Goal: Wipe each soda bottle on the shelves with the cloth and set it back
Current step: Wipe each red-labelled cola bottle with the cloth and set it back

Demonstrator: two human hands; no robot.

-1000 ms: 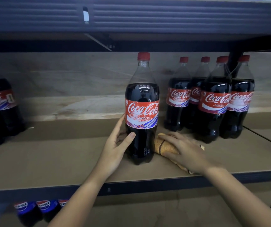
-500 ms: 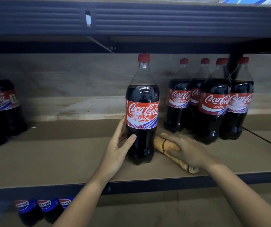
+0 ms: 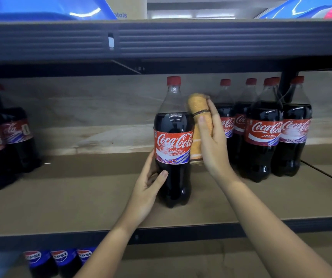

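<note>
Orange and rolled, the cloth (image 3: 198, 127) is gripped upright in the right hand (image 3: 213, 143) and lies against the right side of the Coca-Cola bottle (image 3: 173, 145), which stands on the brown shelf (image 3: 80, 197). At the bottle's lower left the left hand (image 3: 147, 189) curls round its dark base, thumb across the front. More cola bottles (image 3: 263, 133) stand just behind to the right, and Pepsi bottles (image 3: 60, 257) sit on the shelf below.

Dark metal shelving (image 3: 161, 40) against a pale wall (image 3: 80, 109).
</note>
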